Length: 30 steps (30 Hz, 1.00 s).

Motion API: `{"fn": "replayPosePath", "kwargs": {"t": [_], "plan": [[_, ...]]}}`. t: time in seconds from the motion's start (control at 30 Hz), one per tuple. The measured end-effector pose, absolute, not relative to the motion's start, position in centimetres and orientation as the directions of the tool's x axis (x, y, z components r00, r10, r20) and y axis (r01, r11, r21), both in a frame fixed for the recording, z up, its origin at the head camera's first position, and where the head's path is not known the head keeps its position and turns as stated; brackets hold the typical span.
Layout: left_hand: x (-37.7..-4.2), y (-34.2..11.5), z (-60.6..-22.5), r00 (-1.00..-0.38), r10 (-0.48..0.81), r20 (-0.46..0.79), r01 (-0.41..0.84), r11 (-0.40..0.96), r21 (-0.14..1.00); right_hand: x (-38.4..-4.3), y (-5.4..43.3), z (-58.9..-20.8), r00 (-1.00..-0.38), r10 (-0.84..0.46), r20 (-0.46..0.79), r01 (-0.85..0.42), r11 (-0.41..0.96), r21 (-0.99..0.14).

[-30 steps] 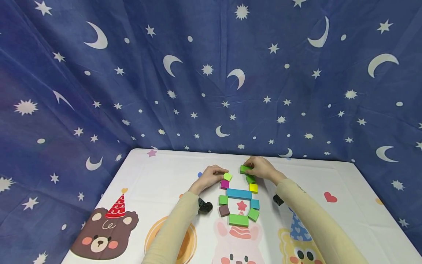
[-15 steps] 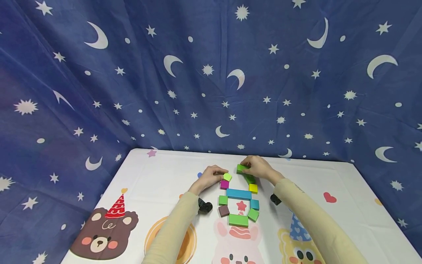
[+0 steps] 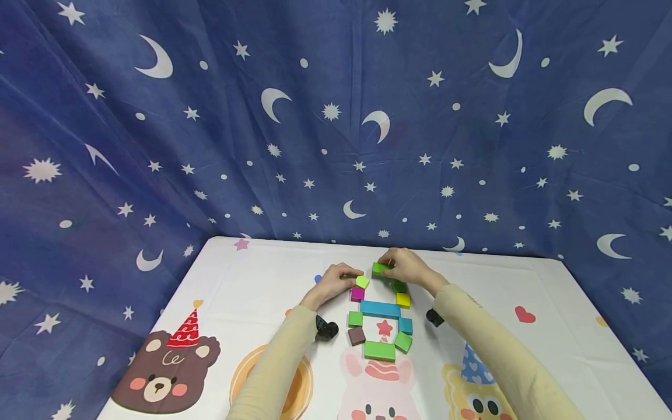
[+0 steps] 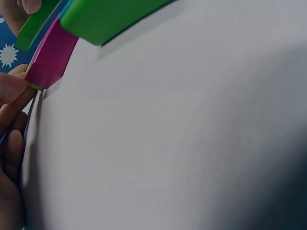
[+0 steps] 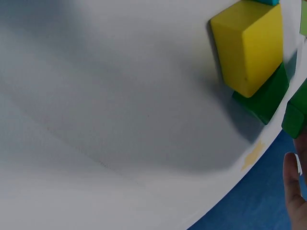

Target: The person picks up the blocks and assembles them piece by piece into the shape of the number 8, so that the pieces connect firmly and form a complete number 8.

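Note:
In the head view, my right hand (image 3: 410, 269) grips a green block (image 3: 379, 269) at the top of a ring of coloured blocks. Across from it, my left hand (image 3: 335, 284) pinches a small lime block (image 3: 362, 282) at the ring's upper left. Just below that sits a magenta block (image 3: 358, 294), which mostly hides the lime one in the left wrist view. Another green block (image 3: 399, 286) lies partly under the right hand, above a yellow block (image 3: 403, 300). The right wrist view has the held green block (image 5: 296, 112) at its right edge, apart from the yellow one.
A long blue block (image 3: 380, 308) crosses the ring's middle. Below it are a green block (image 3: 355, 318), a brown block (image 3: 357, 335), a blue block (image 3: 405, 325) and a green bottom block (image 3: 380, 350). A starry blue curtain (image 3: 294, 192) hangs behind the table (image 3: 252, 286).
The right hand has slid the green block to the left, toward the lime block. My left hand has stayed in place.

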<state>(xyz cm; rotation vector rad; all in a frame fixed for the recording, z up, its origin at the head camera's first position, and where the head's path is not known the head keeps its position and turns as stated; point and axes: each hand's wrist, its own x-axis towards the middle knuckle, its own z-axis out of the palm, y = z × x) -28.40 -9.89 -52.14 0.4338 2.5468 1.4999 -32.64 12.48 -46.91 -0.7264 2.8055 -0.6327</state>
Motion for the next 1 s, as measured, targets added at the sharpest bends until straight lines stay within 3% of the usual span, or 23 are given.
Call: {"fn": "replayPosePath", "kwargs": {"t": [1.0], "plan": [[-28.6, -9.9, -52.2, -0.947, 0.321, 0.011, 0.177, 0.491, 0.853, -32.2, 11.4, -47.7, -0.862, -0.500, -0.079, -0.426, 0.802, -0.419]]}}
